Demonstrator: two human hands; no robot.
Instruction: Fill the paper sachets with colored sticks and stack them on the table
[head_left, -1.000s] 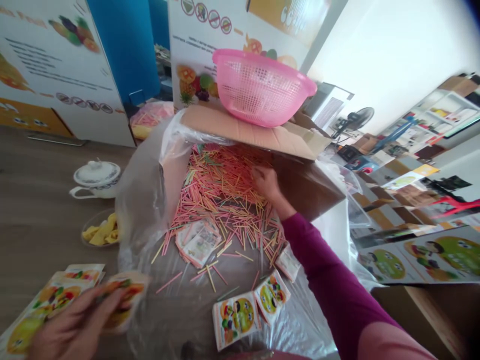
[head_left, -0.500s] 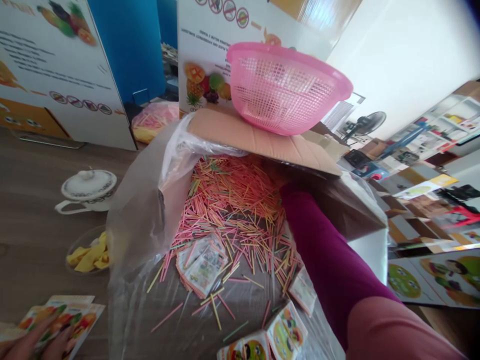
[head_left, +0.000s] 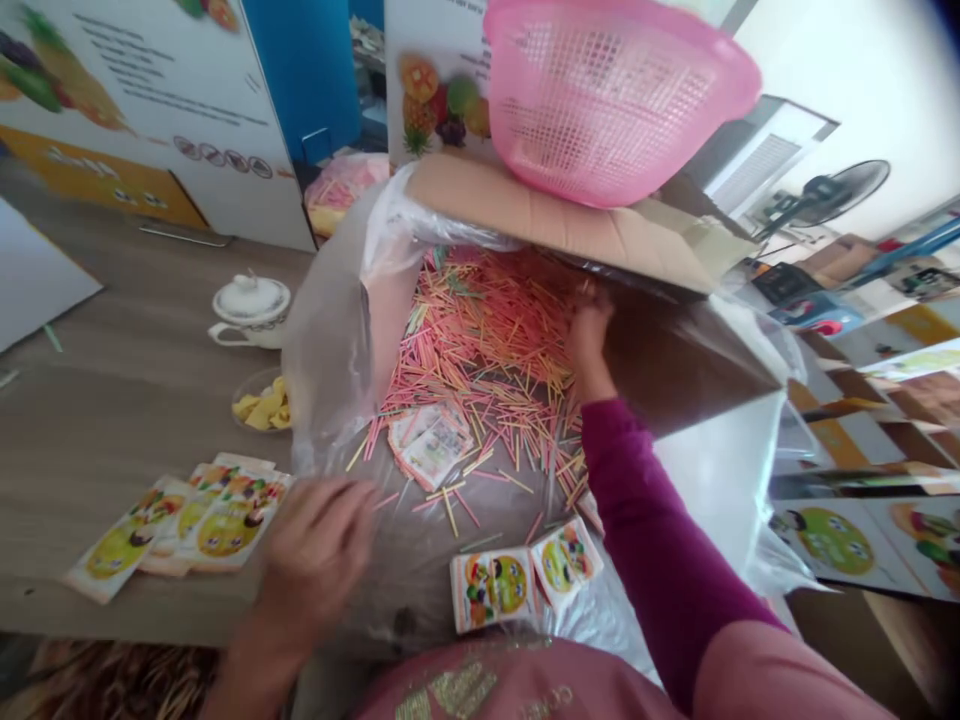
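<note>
1. Right hand (head_left: 589,335) is down in the box at the far end of the stick pile, fingers bunched and pointing away from me, tips buried among the sticks; can't tell if it has hold of any, magenta sleeve (head_left: 660,530) runs up to it
2. Left hand (head_left: 319,550) is over the plastic liner near the front edge, fingers half curled, back of hand up; nothing shows in it, but the palm is hidden, so can't be sure
3. Thin coloured sticks (head_left: 480,350), pink, yellow and some green, lie in a loose heap inside the cardboard box (head_left: 690,360), long axes pointing every way, no common direction; single sticks too fine to count
4. Small stack of printed packets (head_left: 431,445) sits in among the sticks, partly covered; two more printed packets (head_left: 491,590) lie on the clear liner (head_left: 330,350) in front
5. Printed cards (head_left: 225,520) lie on the wooden table (head_left: 127,420) left of the box, just beyond the left hand, print hard to read
6. Pink plastic colander (head_left: 607,100) sits tilted on the raised box flap (head_left: 570,225), its top cut off by the frame
</note>
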